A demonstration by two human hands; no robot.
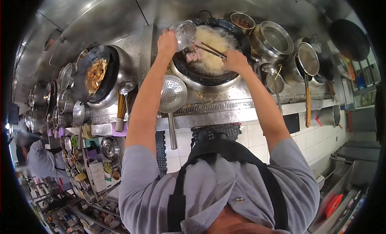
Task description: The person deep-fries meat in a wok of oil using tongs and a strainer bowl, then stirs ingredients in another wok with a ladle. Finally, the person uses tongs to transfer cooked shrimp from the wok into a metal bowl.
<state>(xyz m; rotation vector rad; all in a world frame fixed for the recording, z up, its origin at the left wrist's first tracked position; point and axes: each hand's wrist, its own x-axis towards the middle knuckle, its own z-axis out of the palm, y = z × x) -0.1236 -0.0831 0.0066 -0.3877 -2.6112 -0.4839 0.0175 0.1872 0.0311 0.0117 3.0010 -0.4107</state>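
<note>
My left hand (167, 42) grips a metal bowl (185, 35), tilted over the left side of a large black wok (189, 75). My right hand (236, 61) is closed around dark chopsticks (212, 51) that reach in over the wok. Pale pinkish pieces of raw meat (193, 57) are near the chopstick tips, at the bowl's lower edge. Bubbling, foamy yellowish oil (213, 39) fills the wok. Below my left hand, a perforated skimmer (173, 94) rests at the stove's front with its handle hanging over the edge.
To the left, a second wok (96, 75) holds cooked food, with a ladle (128, 87) and bamboo brush (120, 109) beside it. Pots (277, 37), a strainer (308, 60) and another ladle (268, 68) stand at right. A co-worker (42, 155) is at far left, beside ingredient containers.
</note>
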